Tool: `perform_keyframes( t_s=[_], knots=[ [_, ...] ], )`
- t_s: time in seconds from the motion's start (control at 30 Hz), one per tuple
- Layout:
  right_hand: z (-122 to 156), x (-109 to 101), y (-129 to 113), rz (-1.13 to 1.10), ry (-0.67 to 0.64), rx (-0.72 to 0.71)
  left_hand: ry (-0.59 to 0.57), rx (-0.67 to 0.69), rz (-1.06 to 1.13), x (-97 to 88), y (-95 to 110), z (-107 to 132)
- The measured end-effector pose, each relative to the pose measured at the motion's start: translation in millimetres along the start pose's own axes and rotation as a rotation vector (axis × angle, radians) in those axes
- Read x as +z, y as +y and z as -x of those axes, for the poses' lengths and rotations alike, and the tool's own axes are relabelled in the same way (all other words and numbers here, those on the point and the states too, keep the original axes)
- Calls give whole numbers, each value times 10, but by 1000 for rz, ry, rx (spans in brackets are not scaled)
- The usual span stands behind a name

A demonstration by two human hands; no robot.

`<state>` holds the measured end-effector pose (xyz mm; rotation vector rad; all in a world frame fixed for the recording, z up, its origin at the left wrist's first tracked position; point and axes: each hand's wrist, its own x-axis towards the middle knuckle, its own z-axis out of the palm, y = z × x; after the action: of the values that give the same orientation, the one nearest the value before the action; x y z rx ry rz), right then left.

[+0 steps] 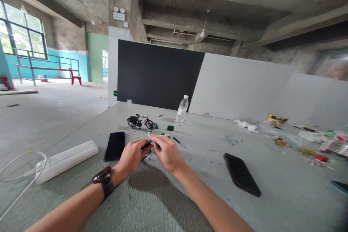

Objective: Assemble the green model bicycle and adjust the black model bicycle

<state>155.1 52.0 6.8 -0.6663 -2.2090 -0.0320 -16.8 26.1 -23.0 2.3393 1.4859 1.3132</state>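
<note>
My left hand (132, 156), with a dark watch on its wrist, pinches a small dark and silver part (148, 145) just above the grey table (174, 203). My right hand (167, 151) meets it from the right, fingers closed on the same small piece. What the piece is stays too small to tell. A black model bicycle (140, 121) stands upright a little beyond the hands. Small green parts (170, 128) lie beside it.
A dark phone (115, 145) lies left of the hands, another phone (241, 178) to the right. A white power strip (66, 160) with cable sits far left. A water bottle (182, 109) stands at the back. Scattered small parts and wrappers (304, 139) cover the right side.
</note>
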Motion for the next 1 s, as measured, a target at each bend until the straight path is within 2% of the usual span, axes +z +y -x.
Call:
perform_keyframes(
  t_s=[0.37, 0.47, 0.53, 0.67, 0.77, 0.87, 1.0],
  knots=[
    [18, 19, 28, -49, -19, 34, -2, 42, 59, 25, -16, -32],
    [0, -55, 51, -32, -65, 21, 28, -6, 73, 50, -35, -60],
    [6, -135, 118, -4, -71, 25, 89, -70, 79, 54, -55, -85],
    [120, -268, 379, 8, -10, 170, 156, -163, 166, 16, -104, -127],
    [236, -283, 561, -149, -63, 314, 146, -184, 239, -21, -137, -144],
    [285, -241, 639, -289, -67, 394, 139, -182, 285, -38, -174, -151],
    [271, -188, 660, -323, -3, 443, 140, -197, 274, -26, -229, -164]
  ],
)
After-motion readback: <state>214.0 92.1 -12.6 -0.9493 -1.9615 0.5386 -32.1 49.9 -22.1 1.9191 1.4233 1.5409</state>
